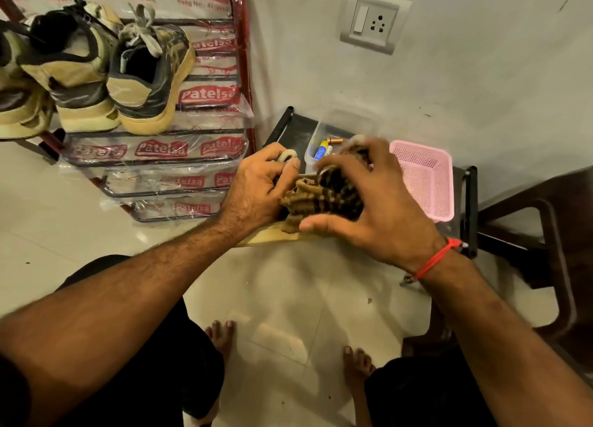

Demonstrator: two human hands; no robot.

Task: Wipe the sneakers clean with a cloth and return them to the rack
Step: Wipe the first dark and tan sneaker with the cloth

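Observation:
A sneaker lies on the low black table (pixel 301 128), almost wholly hidden under my hands; only its tan sole edge (pixel 272 235) shows. My left hand (pixel 256 189) grips the shoe from the left, fingers curled over it. My right hand (pixel 375 202) presses a brown patterned cloth (pixel 321 192) onto the shoe, fingers curled round the cloth. Several tan and dark sneakers (pixel 141 73) stand heel-out on the top tier of the metal rack (pixel 154 160) at the upper left.
A pink mesh basket (pixel 426 179) and a clear tub (pixel 324 147) with batteries stand on the table behind my hands. A wall socket (pixel 373 20) is above. A dark chair (pixel 545 250) stands at the right. My bare feet rest on the tiled floor (pixel 288 298).

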